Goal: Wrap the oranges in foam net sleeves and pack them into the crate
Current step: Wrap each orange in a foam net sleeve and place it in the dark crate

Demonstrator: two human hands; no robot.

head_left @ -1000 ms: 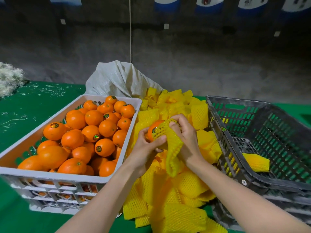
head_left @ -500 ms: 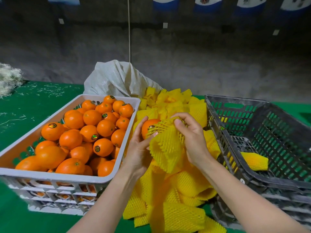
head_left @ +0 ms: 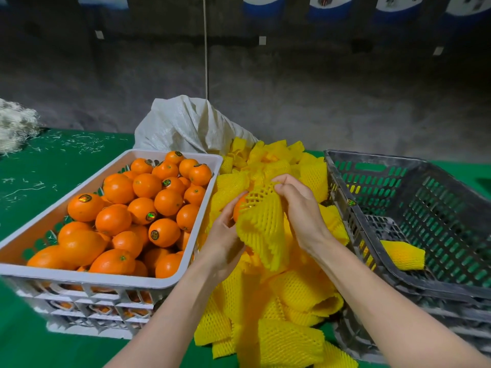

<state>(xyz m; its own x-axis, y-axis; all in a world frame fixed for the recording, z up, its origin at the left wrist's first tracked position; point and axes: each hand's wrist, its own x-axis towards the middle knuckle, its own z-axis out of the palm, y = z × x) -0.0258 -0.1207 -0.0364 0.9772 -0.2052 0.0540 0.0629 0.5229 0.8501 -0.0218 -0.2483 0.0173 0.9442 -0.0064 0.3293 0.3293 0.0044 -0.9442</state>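
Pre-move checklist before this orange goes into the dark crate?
1. Hold of left hand on orange: ok.
2. Pinch of right hand on upper edge of foam net sleeve: ok.
3. Sleeve fully over the orange: not ok, bare peel shows on its left side.
4. Sleeve free of tears: cannot tell.
5. Room in dark crate: ok, one wrapped orange shows inside.
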